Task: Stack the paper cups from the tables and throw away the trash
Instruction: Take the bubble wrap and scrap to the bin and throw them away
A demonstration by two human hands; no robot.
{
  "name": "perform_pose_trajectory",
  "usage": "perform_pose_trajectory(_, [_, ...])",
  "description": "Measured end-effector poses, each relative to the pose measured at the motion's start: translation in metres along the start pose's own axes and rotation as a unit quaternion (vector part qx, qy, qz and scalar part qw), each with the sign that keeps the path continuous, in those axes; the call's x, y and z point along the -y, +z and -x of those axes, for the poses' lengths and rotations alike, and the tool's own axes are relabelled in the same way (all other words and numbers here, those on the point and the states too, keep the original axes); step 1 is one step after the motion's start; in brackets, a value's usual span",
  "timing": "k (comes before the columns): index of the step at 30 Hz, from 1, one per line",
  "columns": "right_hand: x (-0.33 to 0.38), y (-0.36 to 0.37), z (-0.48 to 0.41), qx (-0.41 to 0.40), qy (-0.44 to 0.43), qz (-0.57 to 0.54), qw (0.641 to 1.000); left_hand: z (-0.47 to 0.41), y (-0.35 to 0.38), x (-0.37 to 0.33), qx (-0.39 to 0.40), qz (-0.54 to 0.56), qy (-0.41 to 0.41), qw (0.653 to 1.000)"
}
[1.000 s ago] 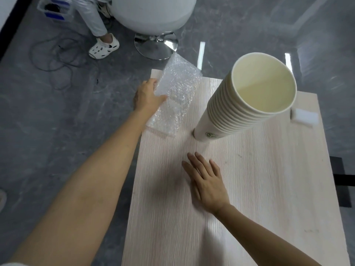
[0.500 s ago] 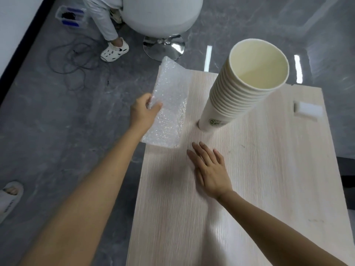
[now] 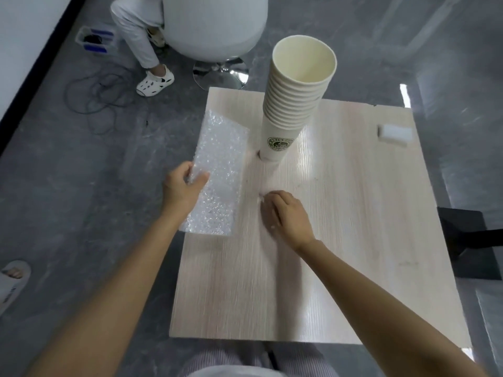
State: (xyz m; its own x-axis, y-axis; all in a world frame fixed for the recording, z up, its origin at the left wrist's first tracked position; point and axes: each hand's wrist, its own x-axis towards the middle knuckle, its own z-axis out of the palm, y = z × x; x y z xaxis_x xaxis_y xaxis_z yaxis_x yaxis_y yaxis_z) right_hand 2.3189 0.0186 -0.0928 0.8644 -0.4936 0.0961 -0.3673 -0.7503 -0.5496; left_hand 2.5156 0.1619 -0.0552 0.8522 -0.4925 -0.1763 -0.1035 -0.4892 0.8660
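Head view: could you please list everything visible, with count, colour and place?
table: one, pale wood, centre
paper cup stack: one, cream, upright on the table's far part
bubble wrap: one sheet, clear, table's left edge
block: one, white, table's far right corner
chair: one, white, floor beyond the table
cables: one tangle, dark, floor far left
shoe: one, white, beside the chair
left hand: one, grips the bubble wrap
right hand: one, fingers curled, on the table before the stack

Pale wood table [image 3: 353,240] bearing a tall paper cup stack [image 3: 288,112], bubble wrap sheet [image 3: 220,170] at left edge, white block [image 3: 394,135] far right.
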Motion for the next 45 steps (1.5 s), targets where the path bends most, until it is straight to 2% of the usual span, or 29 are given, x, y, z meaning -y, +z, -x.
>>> perform_pose_trajectory(6, [-0.008,-0.02,0.026,-0.002,0.04,-0.02,0.999,0.046,0.003,-0.008,-0.014,0.008,-0.019,1.0])
perform_pose_trajectory(12, [-0.035,-0.048,0.039,0.005,0.058,-0.046,0.997,0.097,0.028,-0.019,-0.066,0.029,-0.045,0.996])
perform_pose_trajectory(16, [-0.075,-0.083,0.03,-0.003,0.064,-0.054,0.997,0.121,0.05,-0.021,-0.063,0.058,-0.065,0.994])
perform_pose_trajectory(23, [-0.168,-0.144,-0.007,-0.009,0.073,-0.04,0.996,0.15,0.113,-0.055,-0.112,0.091,-0.103,0.984])
perform_pose_trajectory(28, [-0.228,-0.177,-0.044,-0.003,0.076,0.021,0.997,0.15,0.159,-0.075,-0.104,0.121,-0.117,0.98])
perform_pose_trajectory(33, [-0.277,-0.191,-0.079,0.006,0.076,0.12,0.99,0.151,0.177,-0.084,-0.131,0.133,-0.132,0.974])
perform_pose_trajectory(45, [-0.292,-0.184,-0.104,0.036,0.088,0.196,0.976,0.148,0.197,-0.086,-0.163,0.154,-0.175,0.959])
